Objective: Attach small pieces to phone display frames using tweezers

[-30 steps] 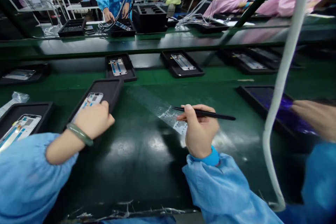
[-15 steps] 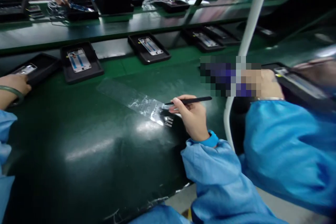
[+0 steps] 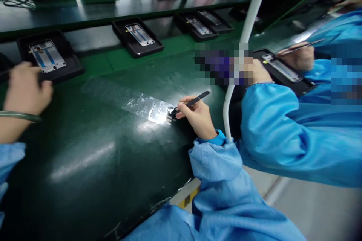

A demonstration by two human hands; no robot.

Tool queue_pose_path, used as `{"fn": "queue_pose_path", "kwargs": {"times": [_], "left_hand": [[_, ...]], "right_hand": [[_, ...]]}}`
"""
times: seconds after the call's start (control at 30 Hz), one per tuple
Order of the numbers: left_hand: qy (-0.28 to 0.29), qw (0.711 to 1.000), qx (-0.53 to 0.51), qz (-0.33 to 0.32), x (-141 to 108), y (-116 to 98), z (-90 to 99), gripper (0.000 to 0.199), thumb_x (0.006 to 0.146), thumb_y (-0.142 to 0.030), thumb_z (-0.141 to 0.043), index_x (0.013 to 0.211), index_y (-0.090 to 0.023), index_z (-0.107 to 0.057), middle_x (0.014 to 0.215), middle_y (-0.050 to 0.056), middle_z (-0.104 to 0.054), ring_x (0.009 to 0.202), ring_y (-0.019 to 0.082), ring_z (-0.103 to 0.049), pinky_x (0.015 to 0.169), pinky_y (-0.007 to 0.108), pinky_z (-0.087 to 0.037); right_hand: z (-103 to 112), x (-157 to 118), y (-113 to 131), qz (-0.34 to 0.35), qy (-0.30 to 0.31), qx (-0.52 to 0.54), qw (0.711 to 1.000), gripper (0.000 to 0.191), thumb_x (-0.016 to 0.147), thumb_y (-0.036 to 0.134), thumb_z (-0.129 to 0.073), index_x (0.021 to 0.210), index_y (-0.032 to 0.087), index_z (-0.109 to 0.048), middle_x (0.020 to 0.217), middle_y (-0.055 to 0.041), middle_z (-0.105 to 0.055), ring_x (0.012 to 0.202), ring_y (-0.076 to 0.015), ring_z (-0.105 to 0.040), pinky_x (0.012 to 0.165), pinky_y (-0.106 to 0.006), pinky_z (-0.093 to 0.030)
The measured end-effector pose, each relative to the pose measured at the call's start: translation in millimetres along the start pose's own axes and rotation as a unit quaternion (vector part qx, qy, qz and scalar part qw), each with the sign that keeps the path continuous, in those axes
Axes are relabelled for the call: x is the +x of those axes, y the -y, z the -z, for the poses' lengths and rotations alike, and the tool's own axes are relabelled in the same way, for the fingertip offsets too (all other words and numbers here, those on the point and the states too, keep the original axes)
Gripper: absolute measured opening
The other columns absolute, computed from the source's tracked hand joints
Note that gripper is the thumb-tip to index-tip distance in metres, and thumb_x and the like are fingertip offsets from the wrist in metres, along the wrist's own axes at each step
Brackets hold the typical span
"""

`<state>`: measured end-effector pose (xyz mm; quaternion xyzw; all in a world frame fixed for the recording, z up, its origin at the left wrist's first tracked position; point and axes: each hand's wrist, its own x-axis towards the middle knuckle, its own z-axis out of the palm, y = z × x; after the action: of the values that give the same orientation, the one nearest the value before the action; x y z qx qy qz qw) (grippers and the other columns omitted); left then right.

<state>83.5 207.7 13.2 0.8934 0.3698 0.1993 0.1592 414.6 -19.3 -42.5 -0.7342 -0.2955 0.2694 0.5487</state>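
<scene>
The person's right hand (image 3: 198, 118) pinched a pair of black tweezers (image 3: 194, 101), its fingers (image 3: 185, 102) closed together on the shank, with the tips down at the near end of a clear film strip (image 3: 127, 101) lying flat on the dark green tabletop (image 3: 85, 165). Small metal pieces (image 3: 160, 115) sat in rows along that end of the strip, bright under a patch of glare; the tips touched the last of them or lay just beside it, and the view could not settle which. Left of the strip, the left hand (image 3: 26, 90), with a bangle (image 3: 19, 116) at its wrist, lay at the edge of a black tray (image 3: 75, 68) carrying a phone frame (image 3: 47, 55). Its fingers (image 3: 42, 92) were curled over, but whether they gripped the tray or only rested there could not be told. Beyond the strip stood another black tray (image 3: 135, 51), and to its right a white hose (image 3: 227, 113) dropped past a blurred patch. Further right, a co-worker's hand (image 3: 296, 57) held slim tweezers above a third tray, with a blue sleeve (image 3: 268, 128) close to the person's own arm. The main risk seemed to be a slip: on thin, glare-washed pieces, a misjudged tweezer tip could flick one loose, bend it or lift the film with it, and a nudge from that nearby sleeve could do the same.
</scene>
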Motion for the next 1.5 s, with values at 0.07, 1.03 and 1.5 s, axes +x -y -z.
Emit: {"fn": "queue_pose_path", "kwargs": {"times": [0.07,1.03,1.5], "left_hand": [[0.001,0.996,0.036,-0.085,3,-31,-33.9,0.049,0.09,-0.045,-0.035,0.123,-0.011,-0.047,0.136,0.009,-0.047,0.131,0.031,-0.035,0.109,0.053,-0.027],[0.042,0.941,-0.333,-0.034,-38,-153,-126.7,0.024,0.085,-0.034,-0.053,0.103,-0.019,-0.058,0.098,0.008,-0.065,0.093,0.019,-0.061,0.088,0.038,-0.048],[0.03,0.937,-0.33,0.108,-73,-113,-73.2,0.016,0.082,-0.029,-0.051,0.07,-0.019,-0.054,0.064,-0.004,-0.053,0.06,0.01,-0.05,0.058,0.022,-0.04]], "right_hand": [[0,0,0,0.002,0.011,-0.018,1.0,0.023,0.068,0.028,-0.067,0.085,0.02,-0.054,0.059,0.0042,-0.06,0.047,-0.0132,-0.062,0.046,-0.024,-0.053],[-44,-21,35,-0.031,0.057,0.267,0.961,0.025,0.069,0.03,-0.072,0.087,0.019,-0.057,0.064,0.0043,-0.065,0.042,-0.0053,-0.056,0.042,-0.016,-0.051],[-95,-63,55,0.166,0.202,0.137,0.955,0.022,0.076,0.029,-0.069,0.095,0.023,-0.06,0.087,-0.0009,-0.066,0.069,-0.0124,-0.068,0.064,-0.026,-0.057]]}}
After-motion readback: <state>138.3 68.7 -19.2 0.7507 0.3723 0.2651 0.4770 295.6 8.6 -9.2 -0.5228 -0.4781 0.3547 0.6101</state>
